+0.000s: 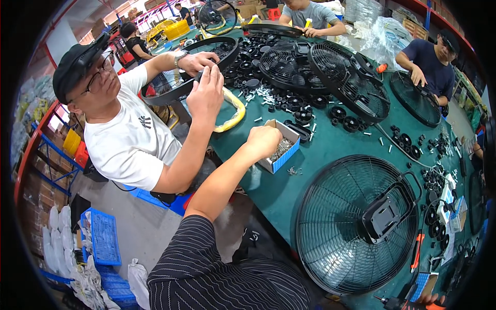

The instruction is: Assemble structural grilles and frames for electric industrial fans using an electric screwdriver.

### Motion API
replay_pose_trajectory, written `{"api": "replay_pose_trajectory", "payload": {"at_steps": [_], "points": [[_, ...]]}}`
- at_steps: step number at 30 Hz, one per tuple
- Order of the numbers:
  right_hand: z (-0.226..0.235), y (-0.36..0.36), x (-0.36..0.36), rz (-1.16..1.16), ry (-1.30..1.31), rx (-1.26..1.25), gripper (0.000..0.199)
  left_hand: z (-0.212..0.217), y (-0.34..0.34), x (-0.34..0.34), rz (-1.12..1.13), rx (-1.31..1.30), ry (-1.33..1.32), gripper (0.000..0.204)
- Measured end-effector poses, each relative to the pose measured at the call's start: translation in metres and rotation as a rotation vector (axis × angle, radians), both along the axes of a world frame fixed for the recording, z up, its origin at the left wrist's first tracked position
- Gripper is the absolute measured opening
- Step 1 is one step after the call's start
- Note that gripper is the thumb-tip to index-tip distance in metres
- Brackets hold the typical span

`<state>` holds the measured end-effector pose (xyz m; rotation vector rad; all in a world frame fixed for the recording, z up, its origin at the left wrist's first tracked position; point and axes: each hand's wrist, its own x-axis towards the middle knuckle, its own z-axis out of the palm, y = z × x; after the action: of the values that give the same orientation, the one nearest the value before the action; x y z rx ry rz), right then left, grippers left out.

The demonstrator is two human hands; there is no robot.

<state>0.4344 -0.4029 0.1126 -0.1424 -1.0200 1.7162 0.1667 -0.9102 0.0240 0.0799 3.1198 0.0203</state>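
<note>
- Green worktop [330,147] filled much of the workshop view, its far part crowded with fan cages [351,77] and black plastic parts [253,82].
- One open box [287,156], blue-walled and holding small metal fasteners [283,149], stood near the worktop's left edge. The left hand [266,142] reached into it; its fingertips were hidden, so I could not tell whether they were apart or pinched together.
- At the lower rim, the partly visible right hand [431,298] had its fingers curled around a power driver [398,304], bit pointing left.
- Between them lay a large black fan [356,225], its mount [383,219] uppermost.
- A wrist catching the box wall could have tipped it; loose bits [294,170] lay just beside it.
- A careless swing of the driver might have snagged the fan's wires.
- Bare green beyond the fan offered moving room; its lower-left rim came close to the table edge, and a co-worker in white [139,137] narrowed the left side.
</note>
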Motion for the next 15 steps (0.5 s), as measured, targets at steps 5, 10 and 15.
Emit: {"api": "replay_pose_trajectory", "payload": {"at_steps": [5, 10, 15], "points": [[-0.002, -0.010, 0.003, 0.506, -0.111, 0.151, 0.044, 0.004, -0.002, 0.003, 0.013, -0.040, 0.077, 0.011], [0.005, -0.023, 0.002, 0.719, 0.039, 0.282, 0.048, 0.031, 0.028, 0.044, -0.192, 0.369, 0.533, 0.011], [0.013, -0.067, -0.009, 0.636, 0.140, 0.231, 0.047, 0.030, 0.118, 0.140, -0.535, 1.687, -0.402, 0.009]]}}
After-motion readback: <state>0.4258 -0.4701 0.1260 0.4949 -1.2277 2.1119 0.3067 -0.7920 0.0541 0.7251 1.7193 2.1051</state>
